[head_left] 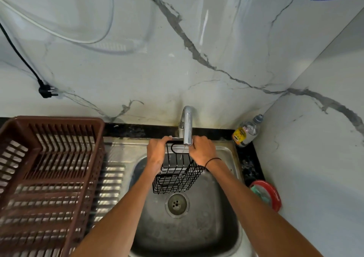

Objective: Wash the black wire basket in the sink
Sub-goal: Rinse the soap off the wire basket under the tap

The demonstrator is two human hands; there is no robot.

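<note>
Marble-patterned wall panels back a steel sink (pixel 222 237) set in a dark bench, with a brown dish rack (pixel 49 170) on the drainboard. Left hand (pixel 157 149) and right hand (pixel 202 150) each grasp the upper rim of the black wire basket (pixel 177 178), held tilted over the basin under the tap (pixel 187 126), where a thin stream falls. Rinsing likely goes best by turning the open-grid, thin-wired basket so water reaches every side.
</note>
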